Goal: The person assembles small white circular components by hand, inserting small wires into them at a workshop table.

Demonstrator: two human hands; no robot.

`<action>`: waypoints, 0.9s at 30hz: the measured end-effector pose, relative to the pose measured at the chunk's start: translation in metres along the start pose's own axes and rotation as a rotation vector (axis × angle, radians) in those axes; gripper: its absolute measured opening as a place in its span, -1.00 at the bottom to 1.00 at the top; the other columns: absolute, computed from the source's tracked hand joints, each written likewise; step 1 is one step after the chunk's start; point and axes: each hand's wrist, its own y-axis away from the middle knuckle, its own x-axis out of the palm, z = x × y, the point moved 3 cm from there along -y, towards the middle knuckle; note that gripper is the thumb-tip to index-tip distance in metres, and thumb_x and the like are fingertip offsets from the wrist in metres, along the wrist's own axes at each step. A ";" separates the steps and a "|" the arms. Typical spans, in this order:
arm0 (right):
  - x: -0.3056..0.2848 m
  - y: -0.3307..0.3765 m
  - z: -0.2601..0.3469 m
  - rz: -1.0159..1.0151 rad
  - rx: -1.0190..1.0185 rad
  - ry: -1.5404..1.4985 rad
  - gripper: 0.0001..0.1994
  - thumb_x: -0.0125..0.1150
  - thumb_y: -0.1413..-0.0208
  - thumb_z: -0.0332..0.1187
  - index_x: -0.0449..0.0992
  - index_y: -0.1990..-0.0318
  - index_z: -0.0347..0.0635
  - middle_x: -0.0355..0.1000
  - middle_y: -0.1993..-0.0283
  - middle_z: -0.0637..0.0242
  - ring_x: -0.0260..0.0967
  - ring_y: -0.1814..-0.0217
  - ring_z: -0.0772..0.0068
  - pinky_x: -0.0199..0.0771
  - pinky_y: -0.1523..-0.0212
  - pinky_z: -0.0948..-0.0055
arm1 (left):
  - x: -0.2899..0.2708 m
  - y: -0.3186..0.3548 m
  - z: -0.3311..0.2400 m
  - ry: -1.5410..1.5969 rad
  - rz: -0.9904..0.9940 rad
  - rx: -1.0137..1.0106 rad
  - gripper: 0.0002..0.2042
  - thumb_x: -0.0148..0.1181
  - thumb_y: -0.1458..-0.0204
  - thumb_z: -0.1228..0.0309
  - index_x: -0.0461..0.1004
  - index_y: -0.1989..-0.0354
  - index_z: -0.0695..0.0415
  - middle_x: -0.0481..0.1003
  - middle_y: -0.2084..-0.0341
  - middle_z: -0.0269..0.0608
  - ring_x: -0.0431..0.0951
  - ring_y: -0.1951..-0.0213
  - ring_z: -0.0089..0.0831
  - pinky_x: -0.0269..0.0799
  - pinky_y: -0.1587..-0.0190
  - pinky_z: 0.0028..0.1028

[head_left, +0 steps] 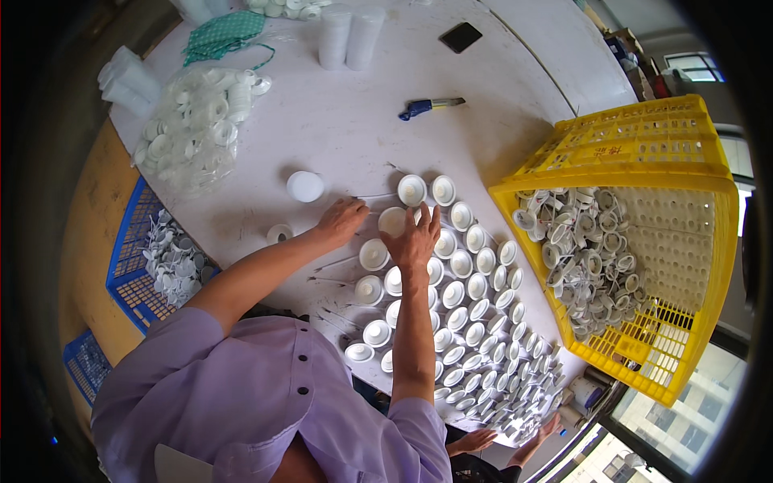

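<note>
My right hand (413, 241) has its thumb and fingers around the rim of a white round dish-shaped part (391, 219) on the table. To its left my left hand (344, 221) is closed in a pinch, fingertips close to thin wires; what it pinches is too small to make out. Many similar white dish parts (374, 254) stand in rows to the right and nearer me, several with thin wires (334, 264) trailing left. A plain white disc (305, 187) lies beyond my left hand. A small white ring-shaped piece (279, 233) sits beside my left forearm.
A tilted yellow crate (612, 169) of white ring parts stands right. Blue crates (129, 266) are at left. A clear bag of white rings (197, 129), green cloth (221, 36), utility knife (431, 106) and phone (460, 37) lie farther back. Another person's hands (475, 440) show at the lower right.
</note>
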 end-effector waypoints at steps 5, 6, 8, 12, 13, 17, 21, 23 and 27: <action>-0.024 -0.012 -0.128 -0.468 0.232 -0.319 -0.57 0.32 0.12 -0.37 0.43 0.03 -0.28 0.35 -0.01 0.04 0.32 -0.01 -0.02 0.31 -0.04 0.13 | -0.014 0.007 0.005 0.055 -0.018 -0.076 -0.64 0.01 0.15 0.69 0.38 0.08 0.26 0.38 0.00 0.01 0.38 -0.04 -0.09 0.29 -0.08 -0.24; -0.034 -0.014 -0.164 -0.604 0.332 -0.229 -0.57 0.32 0.12 -0.38 0.44 0.04 -0.27 0.38 0.04 0.06 0.36 0.05 -0.02 0.36 0.04 0.13 | -0.011 0.010 0.008 0.058 -0.060 -0.073 -0.67 0.02 0.12 0.68 0.37 0.10 0.28 0.36 -0.03 0.04 0.39 -0.03 -0.07 0.31 -0.07 -0.24; -0.052 -0.021 -0.222 -0.714 0.498 0.003 -0.59 0.30 0.10 -0.33 0.45 0.05 -0.27 0.43 0.10 0.06 0.41 0.12 -0.03 0.42 0.13 0.12 | -0.026 0.015 -0.003 0.097 -0.134 -0.051 -0.74 -0.01 0.09 0.66 0.38 0.16 0.29 0.38 0.00 0.09 0.40 0.00 -0.04 0.33 -0.05 -0.22; -0.062 -0.039 -0.289 -0.492 0.688 0.099 -0.62 0.16 0.01 -0.19 0.49 0.08 -0.22 0.47 0.13 0.04 0.44 0.15 -0.03 0.42 0.17 0.11 | -0.058 0.025 -0.038 0.225 -0.241 -0.010 -0.82 0.05 0.05 0.59 0.42 0.23 0.28 0.42 0.04 0.09 0.45 0.07 -0.02 0.38 0.02 -0.22; -0.065 -0.045 -0.292 -0.499 0.684 0.093 -0.62 0.16 0.01 -0.19 0.49 0.08 -0.22 0.47 0.13 0.04 0.44 0.15 -0.03 0.42 0.17 0.11 | -0.059 0.028 -0.040 0.278 -0.241 0.010 -0.82 0.08 0.06 0.58 0.43 0.23 0.27 0.42 0.05 0.07 0.46 0.08 -0.02 0.39 0.04 -0.23; -0.073 -0.052 -0.277 -0.367 0.811 0.021 -0.68 0.07 -0.02 -0.17 0.53 0.14 -0.13 0.49 0.16 0.11 0.44 0.15 -0.01 0.41 0.19 0.10 | -0.066 0.040 -0.051 0.300 -0.246 0.046 -0.84 0.13 0.10 0.59 0.45 0.29 0.25 0.43 0.03 -0.01 0.50 0.13 -0.11 0.43 0.08 -0.29; -0.090 -0.017 -0.272 -0.643 0.555 0.137 -0.73 0.04 -0.04 -0.19 0.53 0.22 -0.12 0.51 0.28 0.12 0.44 0.22 -0.03 0.40 0.23 0.06 | -0.069 0.042 -0.071 0.394 -0.211 0.084 -0.83 0.17 0.12 0.58 0.46 0.30 0.24 0.45 0.04 -0.04 0.51 0.11 -0.14 0.45 0.07 -0.32; -0.110 0.008 -0.250 -0.710 0.557 0.165 -0.77 0.05 -0.06 -0.24 0.53 0.23 -0.13 0.51 0.35 0.13 0.45 0.29 -0.04 0.42 0.26 0.12 | -0.075 0.045 -0.082 0.398 -0.189 0.108 -0.82 0.20 0.13 0.56 0.46 0.29 0.23 0.46 0.05 -0.07 0.51 0.08 -0.17 0.45 0.06 -0.32; -0.145 0.061 -0.205 -0.726 0.466 -0.195 -0.84 0.18 -0.04 -0.40 0.54 0.23 -0.22 0.51 0.34 0.24 0.45 0.39 0.42 0.43 0.35 0.48 | -0.113 0.043 -0.126 0.631 0.007 0.187 -0.78 0.26 0.09 0.47 0.45 0.25 0.21 0.46 0.03 -0.10 0.51 0.07 -0.20 0.46 0.06 -0.32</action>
